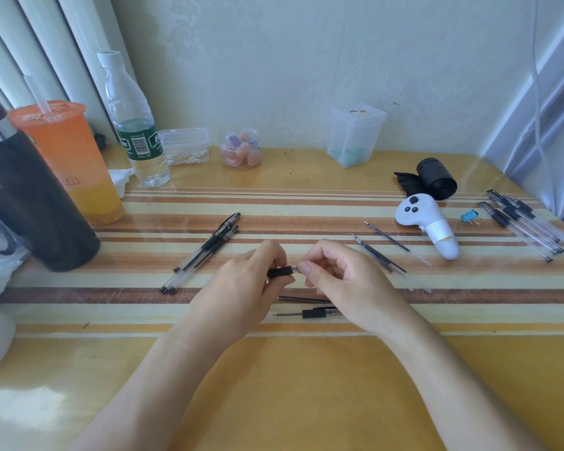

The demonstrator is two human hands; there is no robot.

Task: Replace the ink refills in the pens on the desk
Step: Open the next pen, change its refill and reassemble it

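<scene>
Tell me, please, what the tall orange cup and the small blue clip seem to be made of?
Orange cup: likely thin translucent plastic, as the drink's colour shows through its wall. Blue clip: probably painted metal with wire handles, though it is too small to be sure.

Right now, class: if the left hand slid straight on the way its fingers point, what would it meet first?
Most likely the right hand, just across the black pen piece that the left hand grips; depth is hard to judge.

Bare forearms, left hand [241, 284] and right hand [342, 281] unsleeved, ringless.
</scene>
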